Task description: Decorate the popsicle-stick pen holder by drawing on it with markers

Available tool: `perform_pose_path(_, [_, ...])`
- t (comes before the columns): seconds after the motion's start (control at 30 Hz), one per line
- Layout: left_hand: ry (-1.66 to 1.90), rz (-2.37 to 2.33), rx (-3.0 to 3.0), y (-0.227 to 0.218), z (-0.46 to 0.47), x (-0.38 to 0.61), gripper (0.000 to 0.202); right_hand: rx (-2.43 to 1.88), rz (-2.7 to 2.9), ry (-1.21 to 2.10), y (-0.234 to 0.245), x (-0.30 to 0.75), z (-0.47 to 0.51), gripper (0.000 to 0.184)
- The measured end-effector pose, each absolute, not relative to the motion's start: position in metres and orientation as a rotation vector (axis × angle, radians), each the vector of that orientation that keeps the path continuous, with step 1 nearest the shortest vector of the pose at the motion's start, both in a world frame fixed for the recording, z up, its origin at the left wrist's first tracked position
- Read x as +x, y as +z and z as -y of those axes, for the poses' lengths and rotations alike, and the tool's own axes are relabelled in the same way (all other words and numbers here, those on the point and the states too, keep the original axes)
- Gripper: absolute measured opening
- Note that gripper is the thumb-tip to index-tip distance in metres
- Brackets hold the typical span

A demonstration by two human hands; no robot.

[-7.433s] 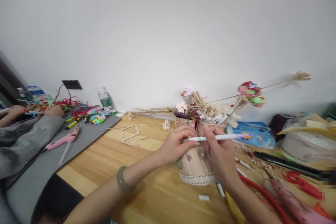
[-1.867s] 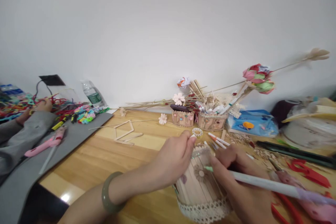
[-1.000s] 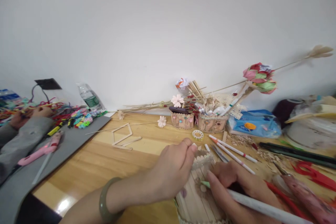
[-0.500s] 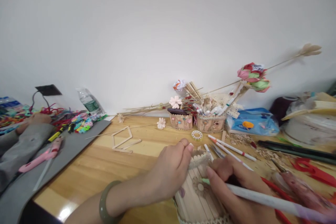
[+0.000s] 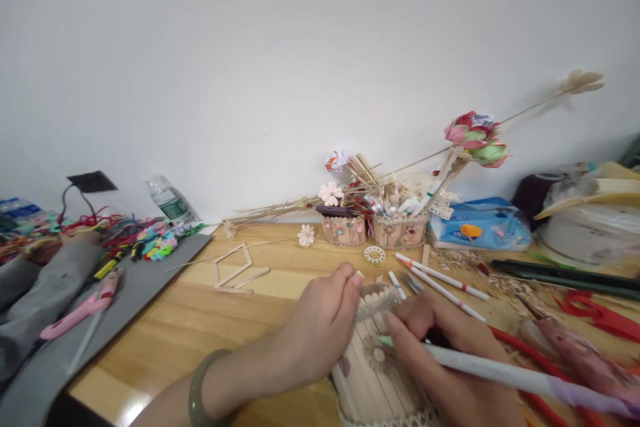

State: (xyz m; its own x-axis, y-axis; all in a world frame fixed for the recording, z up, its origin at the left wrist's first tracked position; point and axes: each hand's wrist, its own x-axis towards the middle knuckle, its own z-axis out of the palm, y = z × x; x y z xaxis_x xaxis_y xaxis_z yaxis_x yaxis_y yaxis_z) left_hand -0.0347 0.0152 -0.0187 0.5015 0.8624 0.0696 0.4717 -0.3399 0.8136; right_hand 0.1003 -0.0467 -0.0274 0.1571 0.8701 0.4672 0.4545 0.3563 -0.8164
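**Head view: wooden holder (image 5: 367,383) under a green-tipped pen (image 5: 493,368)**

On my remote feed, a pink glue gun (image 5: 80,317) is lying at 8 o'clock. At 6 o'clock I am seeing the left hand (image 5: 320,333) curling beside the wooden holder's upper edge; I cannot tell what, if anything, it is pinching. The wooden holder is sitting at 5 o'clock, showing a wooden flower (image 5: 379,355). Between 4 and 5 o'clock, the right hand (image 5: 447,350) is pinching the green-tipped pen, its point hovering at that flower. A blue packet (image 5: 493,220) is resting just past 3 o'clock.
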Motion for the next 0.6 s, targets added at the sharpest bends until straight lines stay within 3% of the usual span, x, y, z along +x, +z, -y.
perform_pose_path(0.6, [0.615, -1.144, 2.033, -0.018, -0.014, -0.035, 0.031, -1.273, 1.453, 0.477, -0.021, 0.100, 0.047, 0.027])
